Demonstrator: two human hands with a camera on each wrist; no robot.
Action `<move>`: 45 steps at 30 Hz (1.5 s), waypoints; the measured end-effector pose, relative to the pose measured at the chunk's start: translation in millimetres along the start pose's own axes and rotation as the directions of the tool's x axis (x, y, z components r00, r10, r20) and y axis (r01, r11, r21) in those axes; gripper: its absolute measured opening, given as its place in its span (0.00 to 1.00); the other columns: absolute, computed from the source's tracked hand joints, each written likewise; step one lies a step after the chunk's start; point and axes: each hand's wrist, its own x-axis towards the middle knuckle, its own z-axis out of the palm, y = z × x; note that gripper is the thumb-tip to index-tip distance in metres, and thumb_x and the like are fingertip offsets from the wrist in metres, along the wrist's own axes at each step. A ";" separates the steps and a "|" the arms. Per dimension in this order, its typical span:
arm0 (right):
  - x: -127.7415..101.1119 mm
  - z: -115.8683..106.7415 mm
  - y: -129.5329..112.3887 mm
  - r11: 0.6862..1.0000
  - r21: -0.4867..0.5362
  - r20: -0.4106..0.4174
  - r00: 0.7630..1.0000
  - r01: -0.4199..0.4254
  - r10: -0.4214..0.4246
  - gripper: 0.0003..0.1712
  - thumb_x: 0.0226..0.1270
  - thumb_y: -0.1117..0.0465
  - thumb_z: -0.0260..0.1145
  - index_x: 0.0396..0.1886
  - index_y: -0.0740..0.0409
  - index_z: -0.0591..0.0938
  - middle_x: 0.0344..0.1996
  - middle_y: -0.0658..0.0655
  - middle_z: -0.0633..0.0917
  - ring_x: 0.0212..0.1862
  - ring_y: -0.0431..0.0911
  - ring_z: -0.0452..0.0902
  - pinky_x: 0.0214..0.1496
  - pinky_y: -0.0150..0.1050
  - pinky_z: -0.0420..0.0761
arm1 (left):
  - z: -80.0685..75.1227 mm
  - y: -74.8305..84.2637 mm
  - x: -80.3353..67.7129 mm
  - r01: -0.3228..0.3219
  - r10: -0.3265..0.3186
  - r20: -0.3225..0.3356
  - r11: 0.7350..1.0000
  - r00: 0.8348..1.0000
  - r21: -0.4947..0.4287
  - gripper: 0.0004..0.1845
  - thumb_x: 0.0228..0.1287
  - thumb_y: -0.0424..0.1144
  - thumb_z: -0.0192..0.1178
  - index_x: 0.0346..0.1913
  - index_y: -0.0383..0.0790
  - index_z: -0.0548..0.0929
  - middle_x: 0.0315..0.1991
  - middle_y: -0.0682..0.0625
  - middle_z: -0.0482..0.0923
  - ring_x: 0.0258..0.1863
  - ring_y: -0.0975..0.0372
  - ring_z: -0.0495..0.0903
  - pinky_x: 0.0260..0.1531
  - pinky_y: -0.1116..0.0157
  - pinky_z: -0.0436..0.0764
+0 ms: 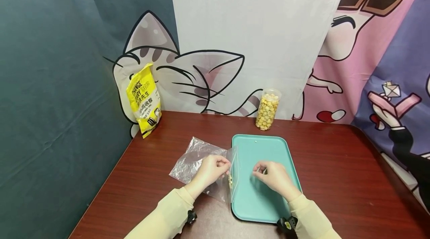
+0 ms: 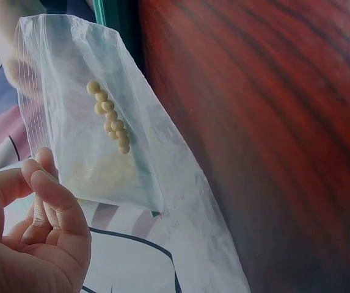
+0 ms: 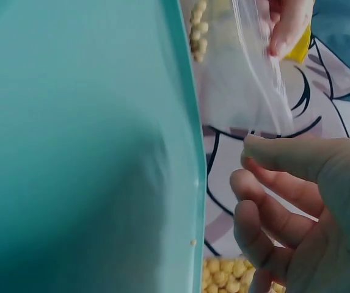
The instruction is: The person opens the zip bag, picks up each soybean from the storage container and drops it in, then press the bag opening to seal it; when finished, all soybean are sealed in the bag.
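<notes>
Tray (image 1: 268, 205) of teal plastic lies flat under the right hand (image 1: 273, 175), stiff and smooth; clear plastic bag (image 1: 198, 160) spreads out to the left of the left hand (image 1: 209, 171), its mouth edge pinched by this hand at the tray's left rim; it looks thin, limp and slippery, so the firmer zip strip is probably the best place to hold; few pale pellets (image 2: 109, 116) sit inside, very light; the right hand's fingers are curled, whether they hold something I cannot tell.

I sit in a makeshift recording booth: cartoon cat backdrop (image 1: 188, 71), dark cloth wall (image 1: 50, 82), small wooden table (image 1: 336, 164).
</notes>
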 end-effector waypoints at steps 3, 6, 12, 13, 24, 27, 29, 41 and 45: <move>1.3 2.4 -7.4 0.999 0.014 -0.030 0.999 0.031 -0.031 0.07 0.53 0.60 0.73 0.25 0.44 0.82 0.17 0.37 0.74 0.21 0.31 0.65 0.26 0.30 0.66 | -0.3 0.6 0.5 -0.007 0.007 0.002 1.000 1.000 -0.004 0.04 0.60 0.32 0.60 0.31 0.36 0.84 0.18 0.51 0.82 0.13 0.70 0.74 0.14 0.73 0.71; 2.9 4.4 -14.8 0.997 0.036 -0.059 0.996 0.073 -0.071 0.06 0.53 0.60 0.73 0.26 0.45 0.83 0.17 0.37 0.74 0.21 0.31 0.65 0.26 0.30 0.67 | -0.6 0.9 0.5 -0.008 0.008 0.008 1.000 1.000 -0.011 0.04 0.61 0.32 0.60 0.32 0.36 0.84 0.18 0.50 0.82 0.13 0.69 0.74 0.14 0.73 0.71; 6.3 8.7 -25.9 0.987 0.070 -0.079 0.987 0.145 -0.139 0.05 0.55 0.60 0.72 0.26 0.45 0.84 0.17 0.37 0.74 0.20 0.30 0.64 0.24 0.28 0.66 | -0.4 0.6 1.3 -0.008 0.008 0.012 1.000 1.000 0.001 0.04 0.61 0.33 0.60 0.32 0.36 0.84 0.18 0.52 0.82 0.14 0.69 0.75 0.14 0.73 0.72; 6.7 9.5 -27.1 0.985 0.075 -0.076 0.986 0.153 -0.147 0.04 0.55 0.60 0.72 0.27 0.46 0.84 0.17 0.37 0.74 0.20 0.30 0.64 0.23 0.28 0.66 | -0.4 0.7 1.5 -0.009 0.009 0.011 1.000 1.000 0.002 0.04 0.61 0.33 0.60 0.32 0.36 0.84 0.18 0.52 0.82 0.14 0.69 0.75 0.14 0.73 0.71; 8.0 14.6 -32.7 0.978 0.100 -0.043 0.983 0.181 -0.177 0.03 0.55 0.59 0.72 0.29 0.48 0.84 0.17 0.38 0.75 0.19 0.29 0.64 0.22 0.28 0.66 | -0.1 1.8 2.1 -0.020 0.020 0.004 1.000 1.000 0.004 0.04 0.61 0.33 0.61 0.32 0.36 0.85 0.19 0.49 0.83 0.14 0.70 0.76 0.13 0.73 0.71; 7.6 15.3 -32.5 0.975 0.117 -0.063 0.982 0.186 -0.180 0.05 0.54 0.60 0.72 0.29 0.47 0.84 0.17 0.38 0.75 0.18 0.29 0.64 0.21 0.28 0.67 | -0.2 2.1 1.7 -0.023 0.023 0.004 1.000 1.000 0.009 0.04 0.61 0.33 0.61 0.32 0.37 0.85 0.19 0.50 0.83 0.14 0.69 0.76 0.14 0.73 0.71; 7.4 15.3 -31.5 0.973 0.131 -0.076 0.981 0.190 -0.181 0.05 0.54 0.61 0.72 0.29 0.48 0.84 0.17 0.38 0.75 0.18 0.30 0.64 0.20 0.28 0.67 | -0.2 2.1 1.4 -0.022 0.022 0.002 1.000 1.000 0.011 0.04 0.61 0.33 0.61 0.32 0.37 0.85 0.18 0.51 0.82 0.15 0.68 0.77 0.14 0.73 0.71; 2.8 5.4 -15.3 0.981 0.148 -0.080 0.990 0.129 -0.118 0.05 0.54 0.63 0.72 0.28 0.49 0.84 0.18 0.40 0.74 0.19 0.31 0.64 0.22 0.29 0.67 | -0.5 -1.1 1.0 -0.002 0.002 -0.003 0.999 1.000 -0.053 0.04 0.60 0.33 0.61 0.31 0.35 0.84 0.17 0.50 0.82 0.14 0.69 0.75 0.14 0.74 0.72; -2.5 -1.5 -5.4 0.984 0.152 -0.073 0.994 0.091 -0.081 0.05 0.55 0.63 0.72 0.28 0.48 0.83 0.18 0.40 0.74 0.19 0.32 0.64 0.22 0.30 0.67 | -1.3 -1.8 1.6 -0.004 0.004 0.000 0.997 1.000 -0.073 0.05 0.60 0.33 0.61 0.31 0.35 0.84 0.17 0.50 0.82 0.14 0.65 0.77 0.13 0.74 0.71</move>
